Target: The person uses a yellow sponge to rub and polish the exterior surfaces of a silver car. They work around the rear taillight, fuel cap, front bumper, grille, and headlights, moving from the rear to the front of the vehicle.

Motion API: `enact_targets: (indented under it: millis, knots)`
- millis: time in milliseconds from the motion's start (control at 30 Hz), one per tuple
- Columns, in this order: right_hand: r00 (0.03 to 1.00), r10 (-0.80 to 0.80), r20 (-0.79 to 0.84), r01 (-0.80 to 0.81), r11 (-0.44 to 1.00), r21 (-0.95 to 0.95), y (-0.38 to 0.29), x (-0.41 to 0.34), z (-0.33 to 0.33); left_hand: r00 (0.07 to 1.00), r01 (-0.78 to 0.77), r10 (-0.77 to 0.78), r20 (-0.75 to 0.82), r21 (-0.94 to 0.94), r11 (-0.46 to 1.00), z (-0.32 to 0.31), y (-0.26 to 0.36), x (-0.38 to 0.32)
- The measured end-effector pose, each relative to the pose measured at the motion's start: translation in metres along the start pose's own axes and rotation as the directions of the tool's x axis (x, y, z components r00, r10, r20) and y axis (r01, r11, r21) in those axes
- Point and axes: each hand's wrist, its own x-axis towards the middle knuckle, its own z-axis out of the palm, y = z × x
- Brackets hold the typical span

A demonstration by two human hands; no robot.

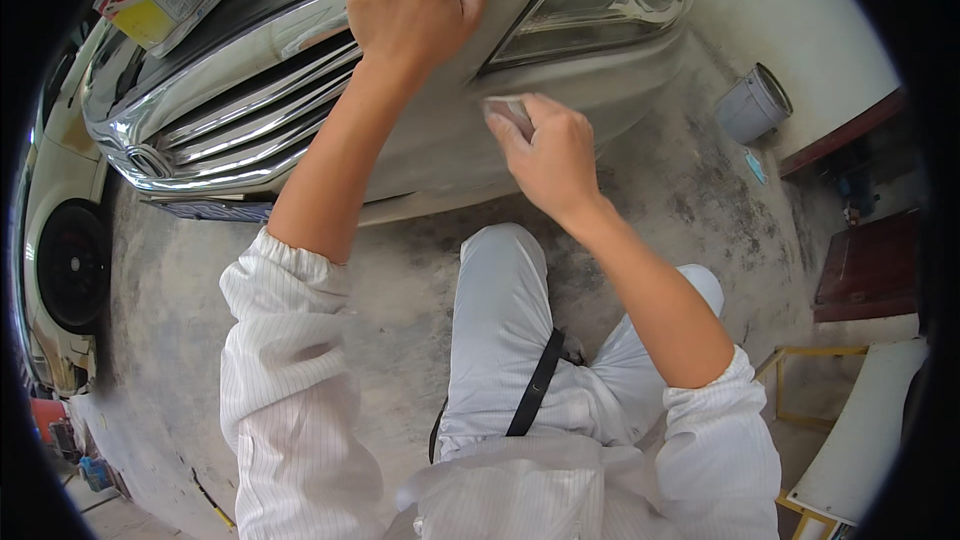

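Note:
A car's front end spans the upper part of the view, its bumper (442, 142) dull and dusty beside the chrome grille (255, 97). My left hand (409, 7) lies palm down on the car's front edge above the grille, between it and the headlight (592, 7). It appears to hold nothing, and its fingertips are partly cut off by the picture's edge. Lower and to the right, my right hand (555, 150) pinches a small flat pad (511, 114), probably an abrasive one, at the bumper just below the headlight's corner. White dust marks the fingers of both hands.
A plastic tub (176, 4) sits on the hood at upper left. Another car (71, 240) stands at far left. A grey bucket (754, 103) and a blue face mask (756, 166) are by the wall. A white panel (862, 427) rests on a yellow frame (780, 390) at lower right.

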Motion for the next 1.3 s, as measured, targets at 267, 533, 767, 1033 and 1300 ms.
enact_targets:
  millis: [267,533,767,1033,1300]
  knots:
    - [0.871,-0.448,0.201,0.480,0.689,-0.543,0.001,0.043,0.020,1.000,-0.006,0.006,-0.018,-0.026,1.000,0.000,0.000,-0.001]
    - [0.887,-0.364,0.284,0.460,0.746,-0.481,-0.009,0.042,0.025,1.000,0.008,-0.008,-0.001,0.002,1.000,0.002,-0.001,0.000]
    - [0.994,-0.110,0.026,0.106,0.985,0.134,-0.018,-0.022,0.033,0.984,-0.057,0.079,-0.159,0.141,0.988,0.023,-0.013,0.000]
    - [0.856,0.505,-0.111,-0.253,0.596,0.762,0.007,-0.014,0.044,0.997,-0.052,0.057,-0.050,0.096,0.994,0.020,-0.006,0.002]
    - [0.757,0.469,-0.455,0.024,0.676,0.736,-0.006,0.055,0.028,0.978,-0.139,0.122,0.169,0.093,0.986,-0.003,-0.008,0.017]
